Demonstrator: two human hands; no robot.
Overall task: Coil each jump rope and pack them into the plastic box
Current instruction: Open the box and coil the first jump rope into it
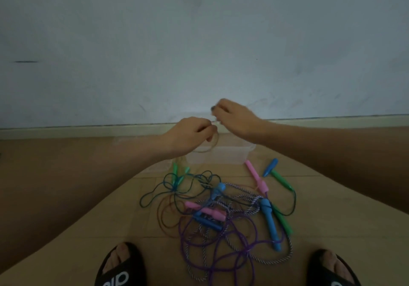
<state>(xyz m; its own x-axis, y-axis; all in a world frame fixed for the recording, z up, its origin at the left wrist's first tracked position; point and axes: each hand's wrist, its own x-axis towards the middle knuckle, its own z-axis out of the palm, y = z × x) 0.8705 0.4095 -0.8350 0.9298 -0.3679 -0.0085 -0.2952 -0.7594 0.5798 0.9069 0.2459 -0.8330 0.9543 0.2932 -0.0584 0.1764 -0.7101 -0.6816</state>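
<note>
Hands [192,134] perhaps pinching blurred loop [209,145].

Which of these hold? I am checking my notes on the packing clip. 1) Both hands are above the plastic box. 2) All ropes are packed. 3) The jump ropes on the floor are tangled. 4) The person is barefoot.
1) True: left hand and right hand hold a thin loop above the plastic box.
2) False: the jump ropes lie on the floor.
3) True.
4) False: they wear black slippers.
</note>
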